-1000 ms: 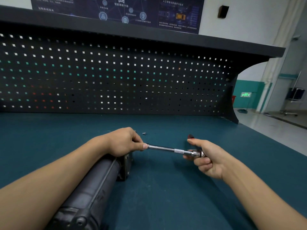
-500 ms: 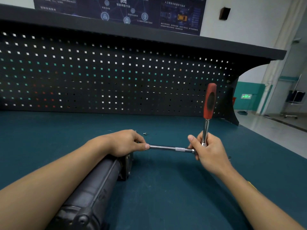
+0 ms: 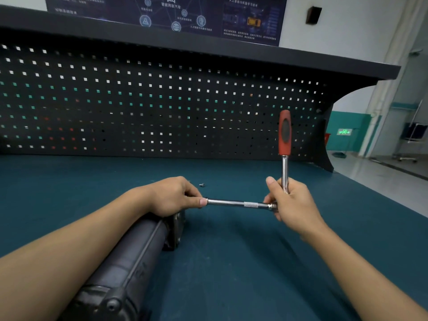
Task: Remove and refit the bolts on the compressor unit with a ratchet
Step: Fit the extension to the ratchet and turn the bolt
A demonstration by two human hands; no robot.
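A dark cylindrical compressor unit point(image 3: 129, 262) lies lengthwise on the teal bench mat, its flanged end pointing away from me. My left hand point(image 3: 172, 196) rests over that end and pinches the near tip of a chrome extension bar point(image 3: 236, 202), hiding the socket and bolt. The bar runs right to the ratchet head. My right hand point(image 3: 291, 200) grips the ratchet point(image 3: 285, 158) at its head and lower shaft. The ratchet's red and black handle stands straight up.
A small loose bolt point(image 3: 202, 185) lies on the mat point(image 3: 231, 274) just beyond my left hand. A black pegboard point(image 3: 162, 107) under a shelf closes off the back. The bench's right edge drops to an open floor point(image 3: 382, 172).
The ratchet handle has swung from lying low behind my right hand up to vertical. My right hand turned with it. My left hand stayed on the bar's tip.
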